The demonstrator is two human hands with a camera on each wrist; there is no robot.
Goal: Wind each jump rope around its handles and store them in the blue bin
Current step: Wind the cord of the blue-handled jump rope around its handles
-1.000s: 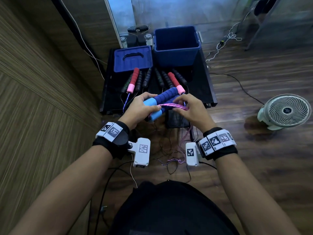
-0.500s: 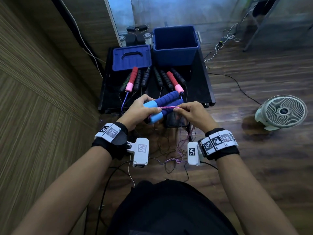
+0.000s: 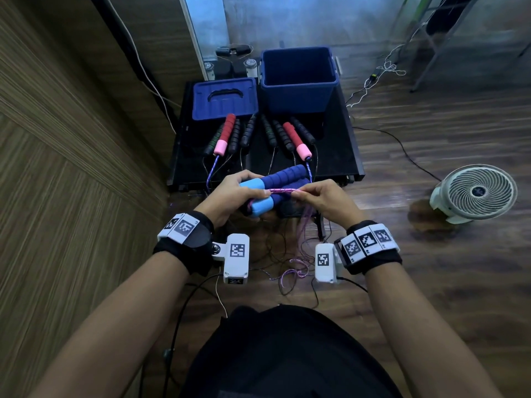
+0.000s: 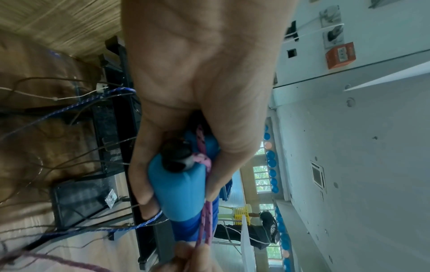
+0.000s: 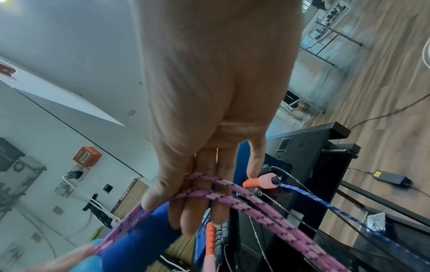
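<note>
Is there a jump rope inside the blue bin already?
No, the blue bin looks empty inside in the head view, and its lid lies beside it.

Black wristbands (image 3: 373,258) — white tagged cameras (image 3: 236,258)

blue bin (image 3: 297,90) mouth open; handle row (image 3: 258,136) lies before it.

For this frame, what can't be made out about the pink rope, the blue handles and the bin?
- Head view: left hand covers the blue foam handles' pale ends, so any finished wraps are hidden.
- Head view: pink braided rope's loose length blurs among floor cables.
- Head view: blue plastic bin's floor is too dark to read.
</note>
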